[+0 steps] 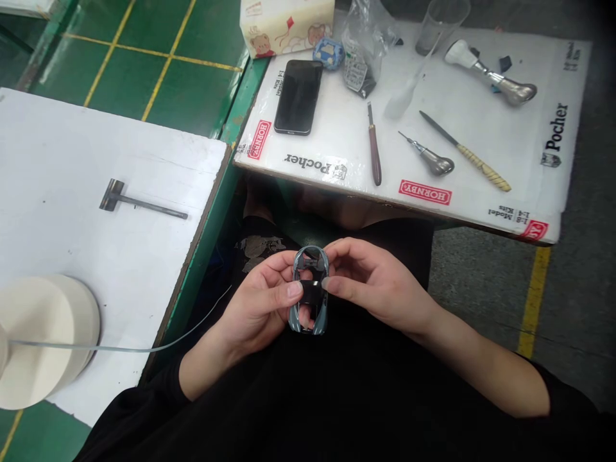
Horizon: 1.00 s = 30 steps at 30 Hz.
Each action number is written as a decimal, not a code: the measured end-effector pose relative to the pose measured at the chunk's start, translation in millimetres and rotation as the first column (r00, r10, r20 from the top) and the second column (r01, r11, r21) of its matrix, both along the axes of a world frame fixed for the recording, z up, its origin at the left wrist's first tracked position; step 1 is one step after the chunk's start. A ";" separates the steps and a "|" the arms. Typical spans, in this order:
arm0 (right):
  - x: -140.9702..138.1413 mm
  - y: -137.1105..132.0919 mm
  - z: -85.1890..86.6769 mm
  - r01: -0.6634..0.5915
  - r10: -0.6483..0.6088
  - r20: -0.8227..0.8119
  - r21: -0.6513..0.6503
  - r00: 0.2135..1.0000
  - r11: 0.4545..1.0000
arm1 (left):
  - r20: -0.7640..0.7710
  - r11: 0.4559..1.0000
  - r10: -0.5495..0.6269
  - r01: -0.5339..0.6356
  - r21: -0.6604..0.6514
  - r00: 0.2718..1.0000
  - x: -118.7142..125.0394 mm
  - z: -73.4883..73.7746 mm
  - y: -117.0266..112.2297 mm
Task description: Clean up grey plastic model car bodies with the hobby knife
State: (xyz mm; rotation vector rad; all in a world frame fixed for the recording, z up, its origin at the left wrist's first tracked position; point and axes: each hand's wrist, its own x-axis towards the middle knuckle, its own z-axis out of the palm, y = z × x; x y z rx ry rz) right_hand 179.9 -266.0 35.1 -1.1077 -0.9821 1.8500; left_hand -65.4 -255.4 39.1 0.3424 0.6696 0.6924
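Note:
Above my lap I hold a small grey-blue model car body shell (295, 314) with openings through it and a glossy black roof panel at its middle. My left hand (262, 301) grips the shell's left side, its thumb on the black panel and fingertips showing through the openings from beneath. From the other side, my right hand (373, 279) pinches the shell's right edge, thumb beside the panel and fingers near the top end. Parts of both hands' fingers are hidden behind the shell.
On the printed white board (346, 183) lie a phone (298, 96), a slim wood-handled tool (374, 154), a small screwdriver (430, 157), a file (466, 151) and a larger metal-handled tool (510, 86). A small hammer (144, 204) and a cream spool (52, 333) occupy the left board.

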 end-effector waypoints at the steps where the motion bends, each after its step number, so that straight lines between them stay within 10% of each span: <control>1: -1.0 -0.5 -0.7 0.008 -0.008 0.018 0.012 1.000 1.000 | 0.000 1.000 0.001 -0.001 -0.004 1.000 0.4 -0.1 0.0; 30: 0.2 -7.0 -11.8 -0.110 0.098 -0.121 -0.095 0.988 0.989 | 0.047 0.990 -0.062 0.055 0.128 0.997 -3.2 -10.0 -3.7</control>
